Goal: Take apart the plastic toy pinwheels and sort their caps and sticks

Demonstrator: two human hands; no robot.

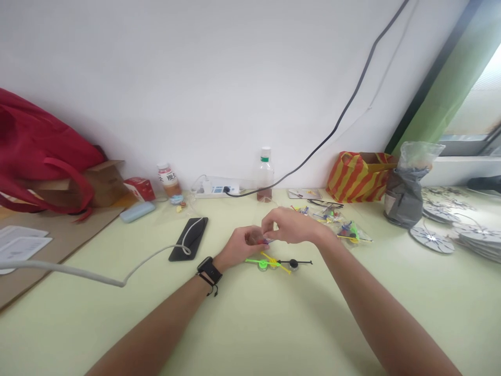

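My left hand (239, 247), with a black watch (209, 270) on its wrist, is closed around a small clear piece (256, 238) with red and blue on it. The fingers of my right hand (287, 225) are pinched at its upper right side. Fingers partly cover the piece, so its kind cannot be made out. Just below lie small round plastic pieces with thin arms: a green one (263, 264), a yellow one (274, 263) and a black one (293, 264). The green and yellow ones overlap, with the black one beside them.
Clear bags of colourful plastic parts (348, 230) lie right of my hands. Behind stand a bottle (265, 177) and a power strip (219, 189). A phone (188, 239) under a white cable is at left. A striped bag (358, 177) and stacked discs (481, 240) are at right.
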